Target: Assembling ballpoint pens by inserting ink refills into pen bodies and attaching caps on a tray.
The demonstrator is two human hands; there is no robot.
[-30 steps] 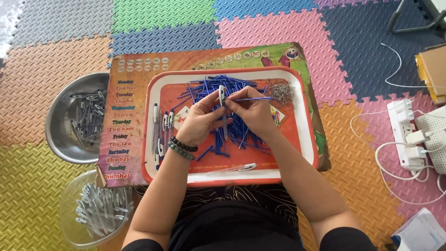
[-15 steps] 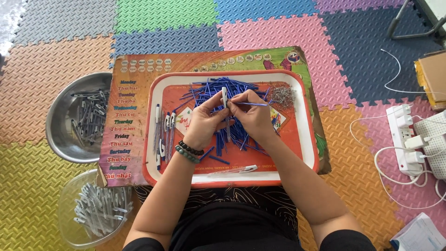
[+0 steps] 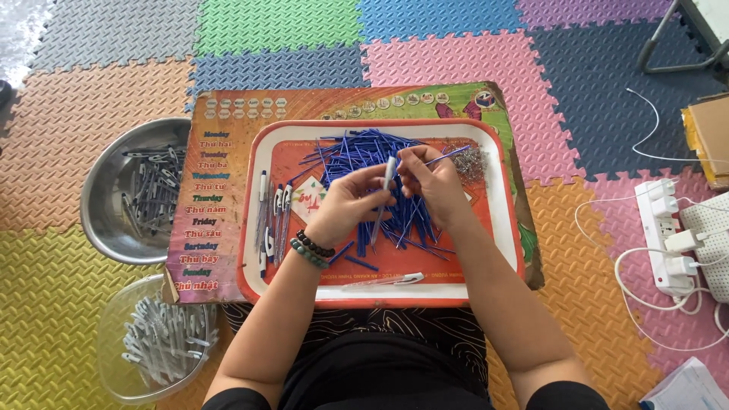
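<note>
Over the orange tray (image 3: pixel 250 228), a clear pen barrel (image 3: pixel 386 182) is pinched upright by the left hand (image 3: pixel 351 206), and a blue refill (image 3: pixel 440 159), pinched by the right hand (image 3: pixel 433 178), is best kept aligned with the barrel's opening.

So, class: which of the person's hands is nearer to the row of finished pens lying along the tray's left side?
Left. The left hand is just right of the finished pens; the right hand sits farther right, over the blue refills.

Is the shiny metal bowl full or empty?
Partly full. The metal bowl holds a loose heap of grey pen parts across its middle, with bare metal showing around them.
</note>
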